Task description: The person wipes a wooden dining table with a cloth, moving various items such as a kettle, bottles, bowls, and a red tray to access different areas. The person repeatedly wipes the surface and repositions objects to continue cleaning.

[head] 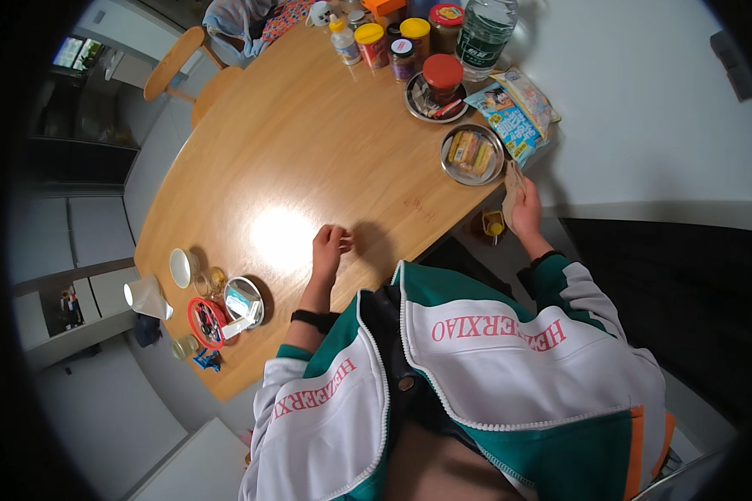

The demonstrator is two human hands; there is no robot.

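My right hand (526, 210) grips a folded beige cloth (512, 191) at the table's right edge, beside a round metal dish (446, 169) that holds packaged snacks (470, 152). Over the near part of the wooden table (288, 150) is my left hand (331, 247), its fingers curled and nothing seen in them; whether it touches the top cannot be told. Faint reddish marks (418, 206) show on the wood between my hands. Behind the snack dish, a second metal dish (412, 108) bears a red-lidded jar (443, 75) and small wrapped items.
Blue snack bag (511, 122), large water bottle (485, 37) and several jars (371, 47) crowd the far right against the wall. At the left stand a white bowl (182, 268), a red basket (192, 325), a metal bowl (260, 313) with packets and a glass jar (185, 346). A wooden chair (175, 62) stands beyond.
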